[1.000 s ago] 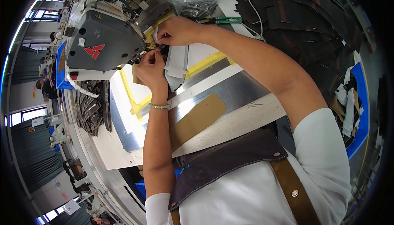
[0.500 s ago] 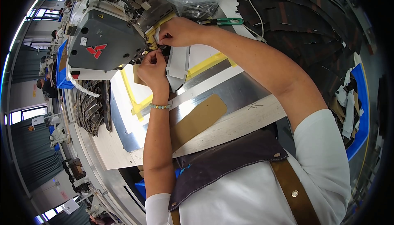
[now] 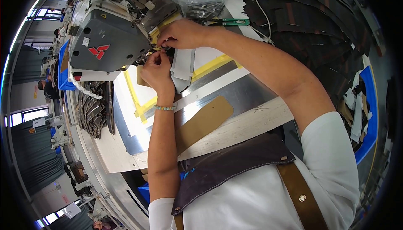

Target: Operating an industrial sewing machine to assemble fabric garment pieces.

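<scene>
Both of my hands meet beside the head of a dark grey sewing machine [image 3: 111, 41], close to its needle area. My left hand [image 3: 157, 71], with a beaded bracelet at the wrist, is closed in a pinch. My right hand [image 3: 181, 33] reaches over from the right, its fingers bent and pinched just above the left fingertips. What the fingertips hold is too small and too covered to make out. A dark bit of material shows between the hands. Right beside them lies a folded grey-white strip [image 3: 183, 65].
A tan rounded panel [image 3: 205, 123] lies at the table's front. Green-handled snips [image 3: 235, 22] and a clear plastic bag [image 3: 197, 3] sit beyond my right hand. Dark cut pieces [image 3: 310, 28] pile up at right, and striped strips [image 3: 93, 112] at left. A blue bin [image 3: 369, 116] holds scraps.
My right hand has shifted slightly left toward the machine, and its fingers have bent downward. The left hand stays almost in place. The lower end of the grey-white strip has moved a little.
</scene>
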Demonstrator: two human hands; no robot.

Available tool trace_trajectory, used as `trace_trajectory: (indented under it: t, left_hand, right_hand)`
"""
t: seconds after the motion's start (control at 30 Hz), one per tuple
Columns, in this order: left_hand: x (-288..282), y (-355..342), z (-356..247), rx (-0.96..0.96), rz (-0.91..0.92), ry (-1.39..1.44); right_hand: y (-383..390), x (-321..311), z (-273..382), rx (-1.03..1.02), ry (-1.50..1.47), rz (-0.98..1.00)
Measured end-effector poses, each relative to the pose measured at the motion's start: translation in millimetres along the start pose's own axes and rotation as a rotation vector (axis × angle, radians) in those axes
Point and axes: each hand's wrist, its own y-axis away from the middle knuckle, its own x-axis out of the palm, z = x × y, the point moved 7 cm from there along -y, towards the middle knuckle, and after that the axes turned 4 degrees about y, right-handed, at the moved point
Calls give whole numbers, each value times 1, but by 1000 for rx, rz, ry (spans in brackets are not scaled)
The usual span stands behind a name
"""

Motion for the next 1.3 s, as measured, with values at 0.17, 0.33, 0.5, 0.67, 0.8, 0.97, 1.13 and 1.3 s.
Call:
trace_trajectory:
  t: [0.17, 0.33, 0.5, 0.67, 0.8, 0.97, 1.13, 1.3]
  left_hand:
    - [-3, 0, -5, 59, -18, -76]
    - [-4, 1, -6, 68, -34, -72]
    - [-3, 1, -2, 24, -23, -33]
    - [-1, 0, -4, 24, -1, -107]
    - [-2, 1, -10, 48, -21, -141]
    - [-7, 1, -15, 91, -49, -207]
    - [-9, 6, -28, 108, 9, -172]
    - [-16, 22, -53, 399, 57, -284]
  right_hand:
    - [-3, 5, 4, -55, 12, 35]
    - [-7, 8, 2, -51, 16, 102]
    - [-10, 2, 6, -69, 27, 119]
    - [-11, -3, 8, -108, 45, 122]
    - [-12, -1, 8, -113, 76, 136]
    - [-11, 5, 12, -87, 153, 144]
    - [-10, 7, 10, -60, 243, 105]
    - [-7, -11, 8, 24, 252, 87]
